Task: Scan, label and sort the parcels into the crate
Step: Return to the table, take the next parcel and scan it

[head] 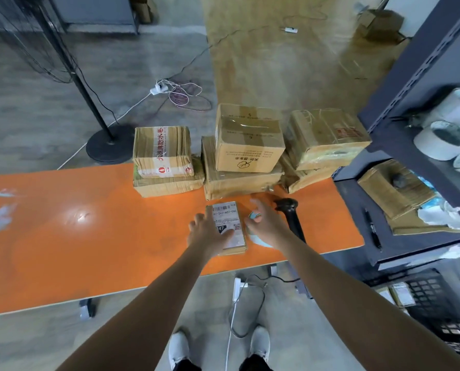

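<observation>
1. Your left hand (208, 232) covers the near left part of the small parcel (227, 212). Much of the lower label is hidden, apart from a black patch with white digits beside your thumb.
2. Your right hand (266, 223) hides most of a pale round thing (261, 242) beneath it, and I cannot tell what that is.
3. A teal scrap (254, 216) shows at the fingers of that hand. Whether you pinch it or it only lies there cannot be told, so that hand's grip is unclear.
4. The black crate (427, 293) sits low on your right, cut off by the picture's edge. Its contents are too blurred to make out.
5. The scanner (291, 218) lies just right of your right hand, and its near end runs behind your forearm.
6. The small parcel lies flat on the orange worktop (89, 236), towards the front edge and a little in front of the middle stack (247, 145).
7. It is a thin tan cardboard packet. Its white label faces up, with a barcode at the far end and a printed line of digits under it.
8. Your left hand rests flat on it, fingers straight and spread, thumb across the label, gripping nothing.
9. The left stack (161, 151) and the right stack (325, 137) flank the middle one. All are taped brown cartons.
</observation>
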Demonstrator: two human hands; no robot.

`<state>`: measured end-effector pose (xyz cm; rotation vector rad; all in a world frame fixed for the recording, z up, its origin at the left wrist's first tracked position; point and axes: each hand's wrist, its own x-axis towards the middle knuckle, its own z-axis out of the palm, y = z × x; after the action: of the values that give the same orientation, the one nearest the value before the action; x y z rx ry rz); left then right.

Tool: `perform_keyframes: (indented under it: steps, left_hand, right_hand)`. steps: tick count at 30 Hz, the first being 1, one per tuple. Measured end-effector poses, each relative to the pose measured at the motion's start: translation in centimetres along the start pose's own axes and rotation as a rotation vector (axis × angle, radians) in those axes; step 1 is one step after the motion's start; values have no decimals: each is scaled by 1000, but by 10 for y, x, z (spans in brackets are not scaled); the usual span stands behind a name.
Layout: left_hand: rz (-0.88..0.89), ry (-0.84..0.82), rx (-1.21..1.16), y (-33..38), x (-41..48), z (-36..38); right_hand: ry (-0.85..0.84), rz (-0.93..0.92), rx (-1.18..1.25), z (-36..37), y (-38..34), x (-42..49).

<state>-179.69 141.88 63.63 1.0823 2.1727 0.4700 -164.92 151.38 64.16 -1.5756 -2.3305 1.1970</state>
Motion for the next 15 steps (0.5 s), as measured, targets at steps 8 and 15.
perform_keyframes:
  steps: [8,15]
  left_hand:
    - [131,28,256,47,11,28]
    - [111,89,392,50,3,40]
  right_hand:
    - [199,159,-203,-45,69,3]
    - [-15,294,34,-37,110,21]
